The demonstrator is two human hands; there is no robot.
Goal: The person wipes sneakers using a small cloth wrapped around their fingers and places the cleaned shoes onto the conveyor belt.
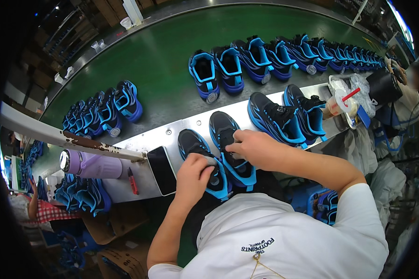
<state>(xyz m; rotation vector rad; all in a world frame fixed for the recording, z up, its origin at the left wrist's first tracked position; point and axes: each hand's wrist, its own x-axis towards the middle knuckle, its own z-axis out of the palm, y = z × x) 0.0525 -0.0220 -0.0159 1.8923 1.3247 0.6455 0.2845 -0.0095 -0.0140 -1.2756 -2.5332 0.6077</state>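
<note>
Side by side before me on the metal ledge (142,139) lie a black and blue left shoe (191,139) and its matching right shoe (221,123), toes pointing away. My left hand (193,179) is closed over the left shoe's upper, with a small grey patch at its fingertips. What its fingers pinch I cannot make out. At the middle of the right shoe, my right hand (256,148) has thumb and fingers closed on the upper near the tongue. The fingers hide part of each shoe's fastening. Both shoes' light blue collars face me.
Another shoe pair (270,114) sits right on the ledge. Left are a phone (162,169), a red pen (132,181), a purple bottle (95,165) and a worn white bar (74,139). Shoe rows (230,69) stand on the green conveyor (158,51). A drink cup (337,104) stands far right.
</note>
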